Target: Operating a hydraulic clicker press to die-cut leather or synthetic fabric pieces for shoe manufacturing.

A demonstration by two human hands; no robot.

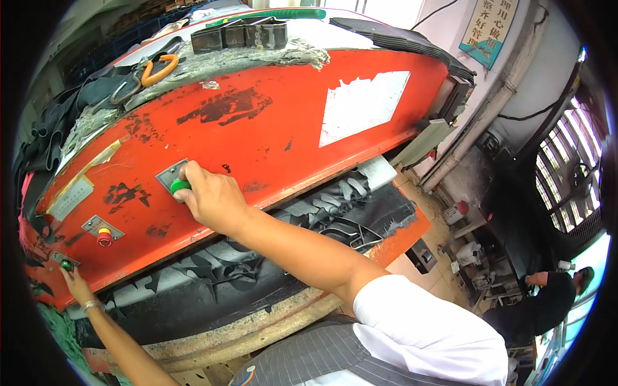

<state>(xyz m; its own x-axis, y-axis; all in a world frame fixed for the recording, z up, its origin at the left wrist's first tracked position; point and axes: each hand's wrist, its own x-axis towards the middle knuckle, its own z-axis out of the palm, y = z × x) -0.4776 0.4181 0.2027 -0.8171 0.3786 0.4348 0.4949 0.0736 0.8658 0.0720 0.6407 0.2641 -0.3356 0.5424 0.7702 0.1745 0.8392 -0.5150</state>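
On the worn red front panel point(283, 135) of a large machine are two round green push buttons. My right hand point(215, 198) reaches across to the nearer green push button point(181, 186), its fingers curled and the thumb against the button's edge. At the panel's far left end, my left hand point(78, 287) is at the other green push button point(66, 264), its fingers drawn together against it. Between them sits a red mushroom-shaped button point(104, 238) with a yellow collar, which neither hand touches. Below the panel, black cut sheet scraps point(225, 273) lie on the machine's bed.
Orange-handled scissors point(159, 69) and black metal cutting dies point(239, 35) lie on the machine's top. Dark sheets point(402, 42) are stacked at its far right. Another person point(547, 299) in dark clothes is at the right, beyond stools and containers. A pipe point(489, 109) runs along the wall.
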